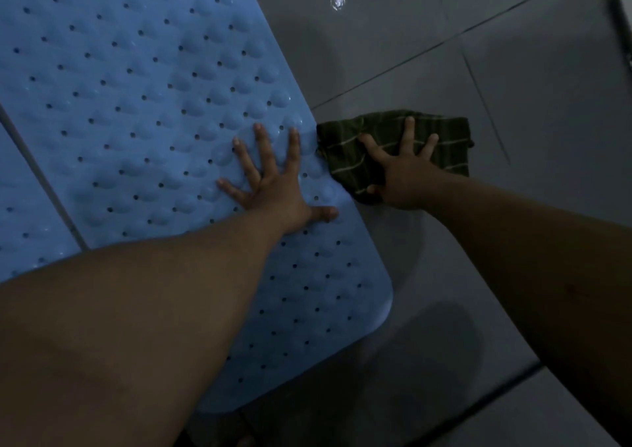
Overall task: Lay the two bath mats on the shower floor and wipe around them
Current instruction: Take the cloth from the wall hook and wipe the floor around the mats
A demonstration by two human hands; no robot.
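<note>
Head view: we see a big blue bath mat [136, 104] lying flat on the grey tiled floor [513, 53]. It has bumps and many small holes. A second blue mat [24, 214] lies just beside it at the left, with a thin strip of floor between them. We see only a part of that one.

The left hand [277, 190] lies flat on the big mat, near its right edge. Its fingers are spread wide apart and it holds nothing.

The right hand [403, 179] presses down on a dark green cloth [441, 138] with thin light stripes. Its fingers are spread out on top of the cloth, not curled around it. The cloth lies on the floor and touches the right edge of the big mat.

A small bright spot [338, 1] shines on the floor farther away. The room is dim.
</note>
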